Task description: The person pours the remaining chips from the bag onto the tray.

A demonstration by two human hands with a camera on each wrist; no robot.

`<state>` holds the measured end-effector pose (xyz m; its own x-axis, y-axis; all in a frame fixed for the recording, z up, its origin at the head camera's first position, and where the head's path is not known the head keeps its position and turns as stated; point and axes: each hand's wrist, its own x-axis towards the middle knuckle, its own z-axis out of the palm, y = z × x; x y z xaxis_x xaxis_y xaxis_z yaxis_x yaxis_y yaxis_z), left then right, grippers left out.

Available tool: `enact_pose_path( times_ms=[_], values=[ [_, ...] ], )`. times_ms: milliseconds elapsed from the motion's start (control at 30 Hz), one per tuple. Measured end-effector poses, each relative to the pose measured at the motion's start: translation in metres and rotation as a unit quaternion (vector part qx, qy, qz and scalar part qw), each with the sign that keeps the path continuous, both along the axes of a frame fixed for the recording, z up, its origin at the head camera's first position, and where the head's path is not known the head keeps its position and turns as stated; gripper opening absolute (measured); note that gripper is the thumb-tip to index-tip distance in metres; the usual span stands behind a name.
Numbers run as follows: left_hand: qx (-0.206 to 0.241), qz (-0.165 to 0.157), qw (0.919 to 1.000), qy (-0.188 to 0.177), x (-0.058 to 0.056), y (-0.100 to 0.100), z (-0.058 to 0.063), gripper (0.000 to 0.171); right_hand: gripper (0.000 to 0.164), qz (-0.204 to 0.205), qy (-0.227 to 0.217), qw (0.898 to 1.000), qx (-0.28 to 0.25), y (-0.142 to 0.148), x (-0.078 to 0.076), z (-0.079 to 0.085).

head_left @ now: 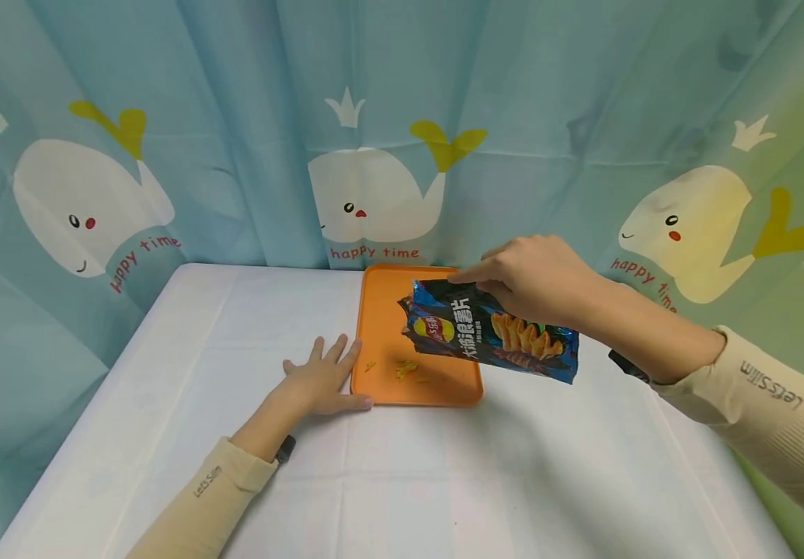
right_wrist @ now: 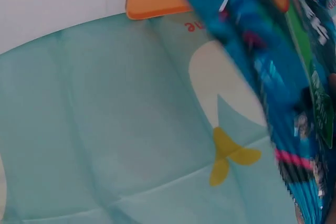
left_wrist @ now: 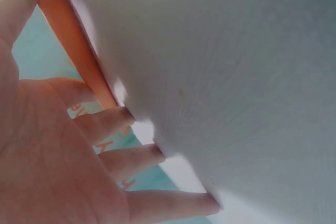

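My right hand point(head_left: 537, 276) grips a dark blue potato chip bag point(head_left: 482, 334) by its upper side, in the head view. The bag lies on its side in the air, its torn end to the left over an orange tray point(head_left: 379, 310). A few yellowish chip bits point(head_left: 405, 369) lie on the tray near its front. My left hand point(head_left: 318, 382) is spread at the tray's left edge, thumb at the front corner. In the left wrist view its straight fingers point(left_wrist: 134, 161) reach the white surface beside the tray rim. The bag's blue back point(right_wrist: 262, 61) fills the right wrist view's upper right.
The tray stands on a white-covered table point(head_left: 269, 310), close to its back edge. Behind hangs a light blue curtain point(head_left: 234, 93) with printed whales, also along both sides. Dark bands show at both wrists.
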<state>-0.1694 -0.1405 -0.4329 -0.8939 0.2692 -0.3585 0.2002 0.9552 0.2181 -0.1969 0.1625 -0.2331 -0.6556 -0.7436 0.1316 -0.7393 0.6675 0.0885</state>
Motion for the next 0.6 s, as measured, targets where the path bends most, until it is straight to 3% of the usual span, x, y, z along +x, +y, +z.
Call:
enact_pose_path(
  times_ms=[600],
  values=[
    [0.005, -0.002, 1.0000, -0.007, 0.0017, -0.0013, 0.0006, 0.109, 0.037, -0.002, 0.001, 1.000, -0.002, 0.0012, 0.0016, 0.0014]
  ],
)
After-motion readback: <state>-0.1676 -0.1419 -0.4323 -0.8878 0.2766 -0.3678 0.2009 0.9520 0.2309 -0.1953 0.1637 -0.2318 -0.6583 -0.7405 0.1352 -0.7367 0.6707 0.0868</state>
